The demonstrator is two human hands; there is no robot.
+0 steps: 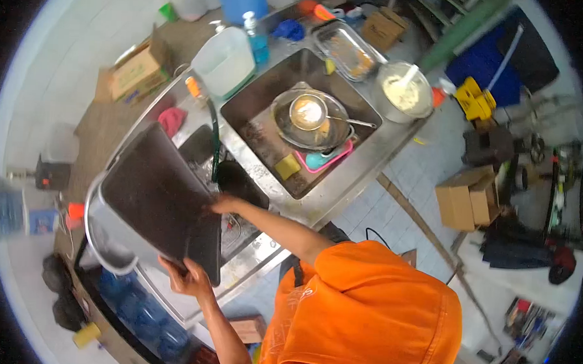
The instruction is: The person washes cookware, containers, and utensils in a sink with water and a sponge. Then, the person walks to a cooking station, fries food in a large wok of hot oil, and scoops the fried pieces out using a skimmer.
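The dark gray bin (155, 182) is tilted over the steel counter (303, 212), to the person's left of the sink basin (251, 131).

Grip: the left hand (188, 278) pinches the near rim, thumb and fingers closed about the edge. The right hand (224, 204) is at the inner face of the side nearest the basin; motion blur prevents telling whether its fingers clasp or lie flat.

Handling: expect a stiff, bulky part — probably light for its size, and slippery if wet. Fragility appears low. Support it at 2 opposite rims; a single-corner hold would likely let it swing.

Edges: the dark green hose (215, 143) stands just beside the bin's upper long edge. Clearance appears tightest there. Avoid swinging toward the basin, where the strainer (307, 112) sits — lifting toward the body should give more room.
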